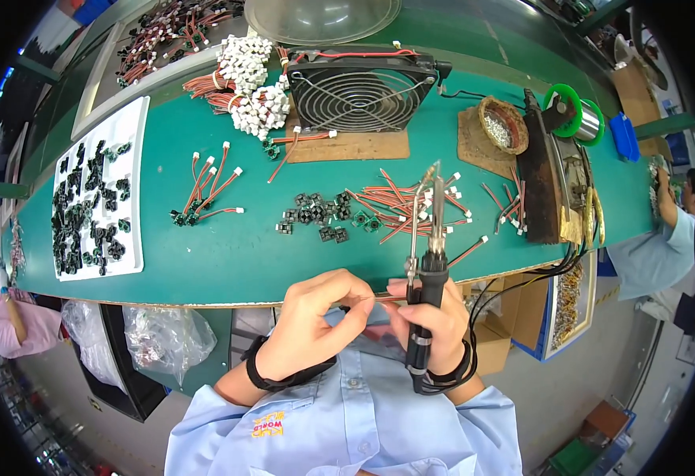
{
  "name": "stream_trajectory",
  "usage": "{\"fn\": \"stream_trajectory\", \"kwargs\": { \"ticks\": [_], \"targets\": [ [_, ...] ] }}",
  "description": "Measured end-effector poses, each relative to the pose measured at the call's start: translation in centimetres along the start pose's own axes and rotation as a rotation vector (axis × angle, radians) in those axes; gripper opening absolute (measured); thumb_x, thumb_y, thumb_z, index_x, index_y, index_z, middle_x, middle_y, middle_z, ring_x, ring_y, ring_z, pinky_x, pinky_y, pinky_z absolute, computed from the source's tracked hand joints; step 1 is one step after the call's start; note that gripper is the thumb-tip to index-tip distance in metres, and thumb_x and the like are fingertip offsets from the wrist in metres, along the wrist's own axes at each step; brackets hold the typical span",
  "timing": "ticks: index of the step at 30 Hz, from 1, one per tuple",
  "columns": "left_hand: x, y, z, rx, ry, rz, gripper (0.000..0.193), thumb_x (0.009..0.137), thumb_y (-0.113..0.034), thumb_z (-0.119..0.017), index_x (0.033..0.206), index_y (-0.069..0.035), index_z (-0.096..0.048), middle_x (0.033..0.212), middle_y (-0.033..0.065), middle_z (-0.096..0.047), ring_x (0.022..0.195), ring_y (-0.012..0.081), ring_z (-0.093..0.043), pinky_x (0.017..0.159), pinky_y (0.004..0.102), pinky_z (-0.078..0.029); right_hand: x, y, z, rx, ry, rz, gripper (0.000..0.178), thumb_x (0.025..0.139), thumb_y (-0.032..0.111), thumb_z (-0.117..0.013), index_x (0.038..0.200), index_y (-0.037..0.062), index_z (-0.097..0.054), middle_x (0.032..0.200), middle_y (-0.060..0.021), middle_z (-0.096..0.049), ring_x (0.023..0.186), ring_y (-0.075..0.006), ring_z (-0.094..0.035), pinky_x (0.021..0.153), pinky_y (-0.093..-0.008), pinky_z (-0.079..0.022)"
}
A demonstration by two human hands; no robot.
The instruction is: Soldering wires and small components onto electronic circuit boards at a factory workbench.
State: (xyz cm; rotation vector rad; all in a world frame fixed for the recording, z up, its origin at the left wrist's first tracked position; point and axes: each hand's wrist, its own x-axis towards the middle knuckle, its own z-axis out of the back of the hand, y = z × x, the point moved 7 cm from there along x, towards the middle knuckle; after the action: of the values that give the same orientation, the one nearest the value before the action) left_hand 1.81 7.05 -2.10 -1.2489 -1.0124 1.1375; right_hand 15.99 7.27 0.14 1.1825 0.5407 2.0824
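Note:
My right hand [445,324] is wrapped round a black soldering iron [434,274], whose metal tip points up and away over the table. A thin metal feed tube runs alongside the iron. My left hand [316,321] is closed in a pinch at the table's front edge. Between both hands stretches a thin reddish wire [387,298]; its ends are hidden by the fingers. Just beyond lie small black square parts [313,209] and a loose pile of red-and-black wires with white connectors [395,200]. Farther left are several wired parts [193,214] with white plugs.
A black fan [361,91] stands at the back beside bundled white connectors [256,111]. A white tray [133,230] of small parts is at left. Right are a round bowl [504,127], an iron stand [544,174] and solder spools [589,123]. Co-workers sit at both sides.

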Motion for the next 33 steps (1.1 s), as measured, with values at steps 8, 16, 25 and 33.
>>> {"fn": "stream_trajectory", "kwargs": {
  "ticks": [8,16,25,33],
  "targets": [
    [-0.2,-2.0,-0.1,0.175,-0.045,-0.19,0.011,0.071,0.006,-0.061,0.08,0.001,-0.058,0.072,0.0105,-0.059,0.066,0.0214,-0.058,0.06,0.0281,-0.046,-0.2,-0.1,-0.3,0.257,0.093,-0.223,0.036,0.073,-0.009,-0.066,0.095,0.0078,-0.043,0.081,-0.0153,-0.062,0.07,-0.0237,-0.064,0.059,-0.0314,-0.051],
    [-0.6,-1.9,-0.1,0.26,0.017,-0.203,0.012,0.072,0.005,-0.063,0.081,-0.001,-0.058,0.076,0.0101,-0.06,0.066,0.0212,-0.059,0.059,0.0286,-0.046,-0.9,-0.2,0.6,0.265,0.052,-0.221,0.046,0.06,-0.009,-0.069,0.099,0.0082,-0.051,0.084,-0.008,-0.063,0.069,-0.0232,-0.061,0.059,-0.0304,-0.047],
    [-0.6,-1.9,-0.9,0.405,0.02,-0.235,0.014,0.072,0.001,-0.064,0.084,-0.002,-0.059,0.078,0.0079,-0.058,0.067,0.0241,-0.057,0.06,0.033,-0.046,-0.1,-0.3,0.6,0.147,0.107,-0.156,0.045,0.061,-0.007,-0.072,0.098,0.0095,-0.052,0.083,-0.0076,-0.063,0.065,-0.0218,-0.059,0.057,-0.0294,-0.044],
    [0.3,-3.0,0.9,0.593,0.052,-0.261,0.015,0.071,0.0,-0.063,0.085,-0.002,-0.059,0.08,0.0084,-0.059,0.071,0.026,-0.058,0.062,0.035,-0.046,-0.9,-1.8,1.7,0.21,0.064,-0.296,0.034,0.073,-0.009,-0.065,0.093,0.0071,-0.043,0.077,-0.0113,-0.061,0.066,-0.0149,-0.058,0.058,-0.0257,-0.046]
  ]
}}
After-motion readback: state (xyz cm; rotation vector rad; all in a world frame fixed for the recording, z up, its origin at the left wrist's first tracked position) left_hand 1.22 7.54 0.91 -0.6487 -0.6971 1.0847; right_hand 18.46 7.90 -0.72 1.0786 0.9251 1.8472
